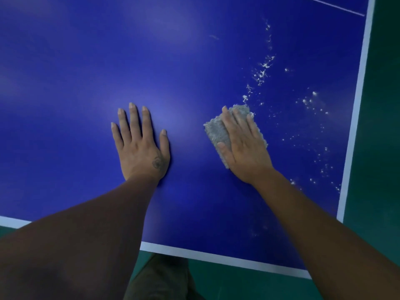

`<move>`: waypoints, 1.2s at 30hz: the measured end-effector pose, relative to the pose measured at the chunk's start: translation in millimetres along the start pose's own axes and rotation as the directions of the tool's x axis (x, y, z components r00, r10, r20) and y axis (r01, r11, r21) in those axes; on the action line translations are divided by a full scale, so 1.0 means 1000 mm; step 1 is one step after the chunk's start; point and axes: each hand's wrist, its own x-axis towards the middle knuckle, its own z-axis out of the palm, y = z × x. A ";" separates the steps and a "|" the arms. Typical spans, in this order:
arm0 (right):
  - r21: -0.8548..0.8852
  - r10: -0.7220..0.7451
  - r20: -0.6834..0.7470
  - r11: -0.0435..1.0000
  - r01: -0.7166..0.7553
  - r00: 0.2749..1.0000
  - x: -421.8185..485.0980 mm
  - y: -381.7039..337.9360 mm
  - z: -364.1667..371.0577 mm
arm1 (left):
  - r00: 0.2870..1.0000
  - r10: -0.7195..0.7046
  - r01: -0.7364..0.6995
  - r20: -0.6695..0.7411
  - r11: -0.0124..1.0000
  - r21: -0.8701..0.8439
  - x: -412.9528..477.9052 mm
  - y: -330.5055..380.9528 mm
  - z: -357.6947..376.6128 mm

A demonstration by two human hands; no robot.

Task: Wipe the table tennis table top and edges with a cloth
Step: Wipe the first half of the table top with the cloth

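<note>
Where the person stands: a trouser leg (160,276) shows over the green floor (376,148), below both arms.
Near edge: a white stripe (216,259) runs along the side of the blue bench (194,61) closest to the person, behind both wrists.
Left hand (140,146): it lies flat on the bare blue top with its fingers straight and spread apart. It holds nothing. A small dark mark sits on its back near the thumb.
Right hand (244,146): it lies flat with straight fingers close together and presses down on the cloth.
Cloth (216,131): gray and fuzzy, folded into a small pad. It is under the right hand, on the bench top. It sticks out past the thumb side and past the fingertips, in the gap between the two hands.
White bits (263,69): crumbs and dust lie on the blue top, starting just past the right hand's fingertips and going away from it. More lie on its little-finger side.
Side edge: another white stripe (359,89) runs past the crumbs, on the right hand's outer side, next to the floor.
Far line: a thin white line (333,5) crosses the top, well beyond the right hand.
</note>
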 end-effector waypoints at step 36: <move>-0.092 0.322 0.123 0.946 -0.312 0.939 0.103 -0.044 -0.011 | 0.998 -0.022 0.026 0.051 0.997 -0.074 0.002 0.000 -0.006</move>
